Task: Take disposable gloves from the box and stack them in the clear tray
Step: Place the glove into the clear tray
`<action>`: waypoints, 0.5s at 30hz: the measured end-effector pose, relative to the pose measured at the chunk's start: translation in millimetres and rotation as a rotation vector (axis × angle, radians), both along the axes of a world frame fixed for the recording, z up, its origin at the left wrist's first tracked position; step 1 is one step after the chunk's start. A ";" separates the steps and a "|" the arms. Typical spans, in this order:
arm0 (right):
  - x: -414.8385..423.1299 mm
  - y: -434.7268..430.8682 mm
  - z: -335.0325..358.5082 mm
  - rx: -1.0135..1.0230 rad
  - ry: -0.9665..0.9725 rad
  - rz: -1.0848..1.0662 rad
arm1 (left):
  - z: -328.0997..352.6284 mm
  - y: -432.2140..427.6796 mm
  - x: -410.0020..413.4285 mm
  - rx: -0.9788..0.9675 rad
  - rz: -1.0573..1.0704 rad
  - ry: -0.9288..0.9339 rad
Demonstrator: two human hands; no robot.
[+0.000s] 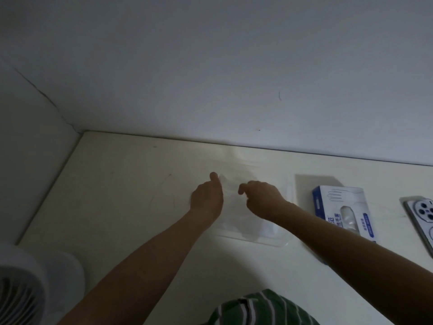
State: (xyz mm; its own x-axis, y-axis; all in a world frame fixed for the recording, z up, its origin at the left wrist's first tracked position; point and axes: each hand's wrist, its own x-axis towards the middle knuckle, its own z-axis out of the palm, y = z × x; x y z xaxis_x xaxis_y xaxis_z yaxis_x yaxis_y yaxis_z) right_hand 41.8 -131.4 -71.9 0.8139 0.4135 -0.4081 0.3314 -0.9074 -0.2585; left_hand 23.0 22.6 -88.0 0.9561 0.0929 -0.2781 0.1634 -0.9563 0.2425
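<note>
Wall (210,66): plain, pale, runs behind the tray along the table's far edge. Table (117,195): cream top, dim light, carries everything noted below. Fan (28,289): white, ribbed grille, well to the left of the tray and nearer the camera, cut off by the picture's edge. Shirt (257,308): green with white stripes, at the bottom edge on the near side of the tray. Tray (253,242): clear, shallow, flat on the table near the wall; its near rim catches a little light, its far rim is hard to trace. Box (339,212): white and blue, lying flat just right of the tray, apart from it, with film showing at its oval opening. Phone (421,214): right of the tray beyond the box, camera side up, partly out of view. Stack (248,226): crumpled clear film lying inside the tray toward its near side, under the right forearm. Left hand (206,198): over the tray's left part, thumb raised, fingers curled, pinching the left edge of the glove (228,186). Right hand (262,198): over the tray's middle, fingers curled downward, tips closed on the glove's right side. The glove spans the gap between the two hands, above the tray and the stack; film very faint, outline not fully traceable.
</note>
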 end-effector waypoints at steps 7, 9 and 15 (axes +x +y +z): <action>-7.3 -2.5 -26.0 -0.030 0.145 -0.044 | 15.7 -6.4 -3.9 0.173 -0.237 -0.361; -9.0 -1.3 -29.2 0.003 0.152 -0.051 | 19.2 -14.3 -4.5 0.071 -0.397 -0.506; -11.0 2.8 -33.1 0.005 0.254 -0.091 | -10.7 -9.3 -0.8 -0.011 -0.288 0.304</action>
